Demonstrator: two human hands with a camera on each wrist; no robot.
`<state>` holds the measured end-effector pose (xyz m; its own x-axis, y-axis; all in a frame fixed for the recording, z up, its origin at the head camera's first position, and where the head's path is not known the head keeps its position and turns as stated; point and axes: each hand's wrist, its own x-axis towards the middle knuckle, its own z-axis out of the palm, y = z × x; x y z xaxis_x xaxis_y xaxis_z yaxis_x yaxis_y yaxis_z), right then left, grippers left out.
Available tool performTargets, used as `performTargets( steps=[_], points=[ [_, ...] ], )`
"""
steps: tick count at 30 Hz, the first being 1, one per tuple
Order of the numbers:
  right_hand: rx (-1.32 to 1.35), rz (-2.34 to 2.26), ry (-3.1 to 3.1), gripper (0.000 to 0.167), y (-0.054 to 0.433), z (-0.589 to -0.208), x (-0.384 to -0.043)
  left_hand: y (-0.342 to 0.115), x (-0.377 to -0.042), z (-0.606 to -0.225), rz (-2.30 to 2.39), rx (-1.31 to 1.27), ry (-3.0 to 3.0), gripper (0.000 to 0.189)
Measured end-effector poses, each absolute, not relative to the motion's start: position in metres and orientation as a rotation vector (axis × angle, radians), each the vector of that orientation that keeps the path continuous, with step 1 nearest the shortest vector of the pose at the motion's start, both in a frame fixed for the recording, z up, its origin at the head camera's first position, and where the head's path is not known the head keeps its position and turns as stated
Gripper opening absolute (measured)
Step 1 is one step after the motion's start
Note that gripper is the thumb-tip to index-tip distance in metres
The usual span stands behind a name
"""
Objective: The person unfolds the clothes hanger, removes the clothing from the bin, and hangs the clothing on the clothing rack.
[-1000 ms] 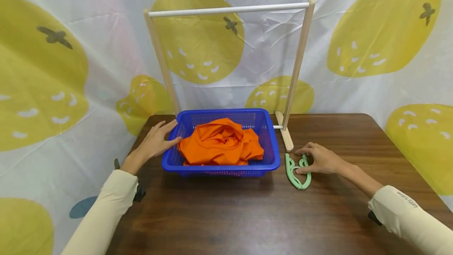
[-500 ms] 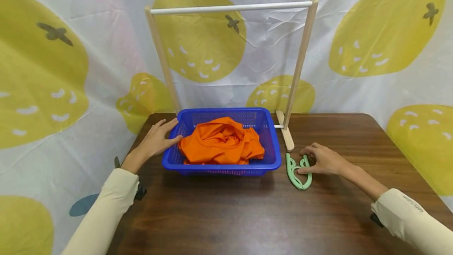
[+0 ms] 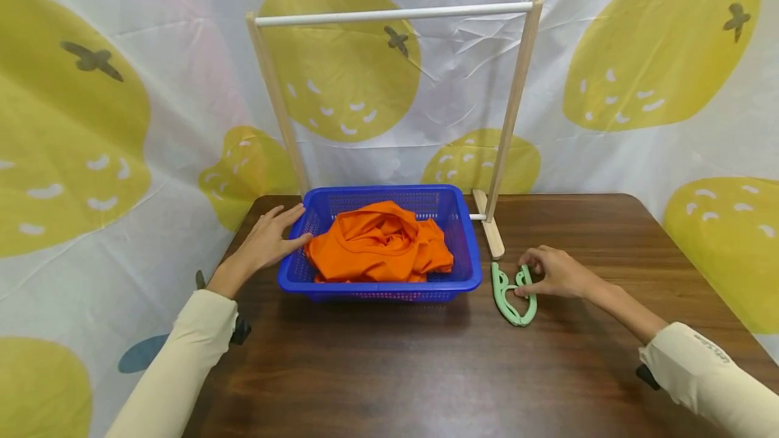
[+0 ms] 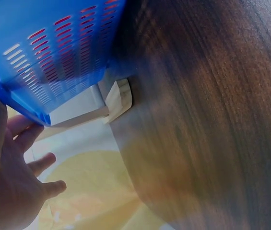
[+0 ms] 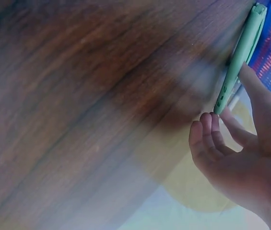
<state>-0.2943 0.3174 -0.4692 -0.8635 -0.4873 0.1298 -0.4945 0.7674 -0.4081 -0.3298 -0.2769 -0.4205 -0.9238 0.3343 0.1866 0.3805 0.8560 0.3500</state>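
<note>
A green folding clothes hanger (image 3: 511,309) lies folded on the table, right of a blue plastic basket (image 3: 389,288). My right hand (image 3: 556,274) holds the hanger's right arm near its end, with thumb and curled fingers around it. In the right wrist view the thumb touches the side of the hanger (image 5: 241,52), and the fingertips meet its tip. My left hand (image 3: 268,238) rests at the basket's left rim, its fingers spread and extended. An orange garment (image 3: 371,249) with its round neck opening upward lies crumpled in the basket.
Behind the basket stands a rack with a white top bar (image 3: 395,14) and wooden posts. Its right foot (image 3: 494,240) reaches forward close to the hanger. The brown table (image 3: 389,370) meets a fruit-patterned curtain (image 3: 365,167) at the back.
My right hand's thumb and fingers have shifted slightly right, from over the hanger's middle onto its right arm. The left hand, basket and hanger stay in place.
</note>
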Motion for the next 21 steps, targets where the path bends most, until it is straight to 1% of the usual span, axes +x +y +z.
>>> performTargets(
  steps=[10, 21],
  points=[
    [0.875, 0.800, -2.863, 0.056, 0.317, -0.462, -0.297, -0.277, -0.329, -0.420, -0.576, -0.566, -2.894, 0.073],
    [0.851, 1.180, -2.884, 0.055, 0.318, -0.452, -0.294, -0.278, -0.331, -0.420, -0.535, -0.586, -2.901, 0.074]
  ],
)
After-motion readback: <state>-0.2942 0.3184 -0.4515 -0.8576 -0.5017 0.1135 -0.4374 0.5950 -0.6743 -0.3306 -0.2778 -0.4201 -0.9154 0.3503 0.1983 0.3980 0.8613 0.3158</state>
